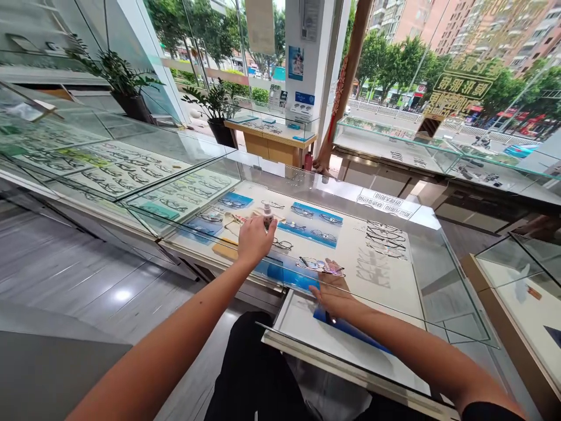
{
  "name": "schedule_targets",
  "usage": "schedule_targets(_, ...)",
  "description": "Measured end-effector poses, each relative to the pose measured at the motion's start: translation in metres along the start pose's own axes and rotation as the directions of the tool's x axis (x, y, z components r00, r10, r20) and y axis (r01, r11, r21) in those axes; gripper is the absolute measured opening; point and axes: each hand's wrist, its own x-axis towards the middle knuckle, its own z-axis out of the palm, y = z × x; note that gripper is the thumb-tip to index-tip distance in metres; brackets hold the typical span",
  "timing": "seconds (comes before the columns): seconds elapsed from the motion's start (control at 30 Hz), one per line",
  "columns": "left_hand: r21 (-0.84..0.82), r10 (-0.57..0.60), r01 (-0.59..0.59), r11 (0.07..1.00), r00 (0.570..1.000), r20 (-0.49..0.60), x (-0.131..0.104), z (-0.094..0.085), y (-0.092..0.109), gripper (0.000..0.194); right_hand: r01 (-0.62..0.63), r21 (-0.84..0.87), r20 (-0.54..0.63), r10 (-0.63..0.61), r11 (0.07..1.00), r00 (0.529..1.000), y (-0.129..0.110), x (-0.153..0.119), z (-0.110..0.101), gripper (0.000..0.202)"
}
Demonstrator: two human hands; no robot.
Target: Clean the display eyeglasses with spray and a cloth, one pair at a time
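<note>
My left hand (255,238) is closed around a small spray bottle (267,211) above the glass counter top. A cream cloth (232,219) lies just to its left. My right hand (333,287) is lower, by the front edge of the glass over a pulled-out drawer (302,310). A pair of glasses (313,264) shows at its fingertips, overlapping the fingers; whether the hand grips it is unclear. Blue cards with glasses (313,225) lie inside the case, beyond both hands.
A row of stacked glasses (385,238) is at the case's right. More display cases (109,166) extend left. Another case (519,292) stands at the right. Potted plants (214,111) and a wooden table (272,143) are beyond, near the windows.
</note>
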Motion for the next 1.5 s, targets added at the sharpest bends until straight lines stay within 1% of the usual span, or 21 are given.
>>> schedule_targets(0.03, 0.001, -0.001, 0.001, 1.0, 1.0, 0.003, 0.0, 0.0, 0.001, 0.042, -0.007, 0.005, 0.025, 0.006, 1.0, 1.0, -0.005, -0.013, -0.008, 0.065)
schedule_targets(0.1, 0.003, -0.002, 0.002, 1.0, 1.0, 0.009, 0.001, -0.001, 0.001, 0.043, -0.011, 0.051, 0.118, 0.005, 0.999, 0.993, -0.014, -0.037, -0.027, 0.072)
schedule_targets(0.2, 0.013, 0.006, -0.006, 1.0, 1.0, 0.011, 0.001, 0.0, 0.002, 0.046, 0.067, 0.147, 0.243, -0.102, 0.987, 0.965, -0.025, -0.068, -0.06, 0.072)
schedule_targets(0.27, 0.02, 0.009, -0.009, 1.0, 1.0, 0.01, 0.001, 0.0, 0.002, 0.049, 0.104, 0.192, 0.285, -0.157, 0.976, 0.946, -0.032, -0.083, -0.083, 0.069)
schedule_targets(0.37, 0.019, -0.004, 0.004, 1.0, 1.0, 0.018, 0.0, -0.001, 0.003, 0.05, 0.154, 0.246, 0.303, -0.227, 0.957, 0.926, -0.043, -0.103, -0.124, 0.066)
schedule_targets(0.47, 0.021, -0.016, 0.016, 1.0, 1.0, 0.022, -0.001, -0.002, 0.004, 0.051, 0.2, 0.279, 0.294, -0.282, 0.939, 0.913, -0.053, -0.12, -0.172, 0.063)
schedule_targets(0.5, 0.023, -0.016, 0.015, 1.0, 1.0, 0.02, -0.002, -0.003, 0.005, 0.051, 0.219, 0.293, 0.263, -0.299, 0.931, 0.917, -0.054, -0.124, -0.187, 0.06)
schedule_targets(0.53, 0.026, -0.013, 0.012, 1.0, 1.0, 0.02, -0.002, -0.003, 0.005, 0.052, 0.232, 0.293, 0.208, -0.298, 0.928, 0.931, -0.053, -0.125, -0.201, 0.057)
schedule_targets(0.57, 0.028, -0.009, 0.009, 1.0, 1.0, 0.017, -0.002, -0.003, 0.006, 0.052, 0.228, 0.265, 0.141, -0.272, 0.937, 0.952, -0.05, -0.125, -0.212, 0.055)
schedule_targets(0.63, 0.032, -0.005, 0.005, 0.999, 1.0, 0.015, -0.003, -0.003, 0.006, 0.053, 0.18, 0.154, 0.005, -0.183, 0.971, 0.983, -0.038, -0.115, -0.224, 0.054)
schedule_targets(0.67, 0.033, -0.005, 0.005, 0.999, 1.0, 0.016, -0.003, -0.003, 0.007, 0.054, 0.152, 0.089, -0.045, -0.148, 0.984, 0.988, -0.03, -0.106, -0.225, 0.055)
schedule_targets(0.73, 0.035, -0.004, 0.004, 0.999, 1.0, 0.017, -0.003, -0.004, 0.007, 0.055, 0.123, -0.021, -0.108, -0.124, 0.992, 0.986, -0.012, -0.085, -0.217, 0.057)
schedule_targets(0.83, 0.036, 0.0, -0.001, 0.999, 1.0, 0.013, -0.003, -0.005, 0.006, 0.056, 0.1, -0.157, -0.146, -0.123, 0.982, 0.982, 0.015, -0.051, -0.195, 0.058)
schedule_targets(0.9, 0.037, 0.003, -0.003, 0.999, 1.0, 0.008, -0.003, -0.006, 0.005, 0.056, 0.088, -0.227, -0.163, -0.127, 0.97, 0.978, 0.03, -0.033, -0.181, 0.056)
schedule_targets(1.03, 0.044, 0.003, -0.004, 0.999, 1.0, 0.005, -0.002, -0.005, 0.005, 0.055, 0.057, -0.304, -0.168, -0.113, 0.951, 0.979, 0.051, -0.011, -0.166, 0.06)
schedule_targets(1.17, 0.047, -0.003, 0.002, 0.999, 1.0, 0.009, -0.001, -0.005, 0.004, 0.055, 0.023, -0.359, -0.166, -0.088, 0.933, 0.982, 0.06, 0.002, -0.158, 0.064)
schedule_targets(1.27, 0.055, 0.0, 0.0, 0.999, 1.0, 0.007, -0.001, -0.004, 0.003, 0.055, -0.001, -0.381, -0.135, -0.054, 0.925, 0.989, 0.062, 0.009, -0.151, 0.07)
schedule_targets(1.4, 0.064, -0.011, 0.01, 0.998, 1.0, 0.004, -0.002, -0.004, 0.003, 0.054, 0.019, -0.362, -0.09, -0.056, 0.932, 0.994, 0.059, 0.007, -0.142, 0.079)
schedule_targets(1.5, 0.066, -0.016, 0.015, 0.998, 1.0, 0.004, -0.002, -0.004, 0.004, 0.053, 0.037, -0.332, -0.077, -0.066, 0.943, 0.995, 0.055, 0.0, -0.14, 0.083)
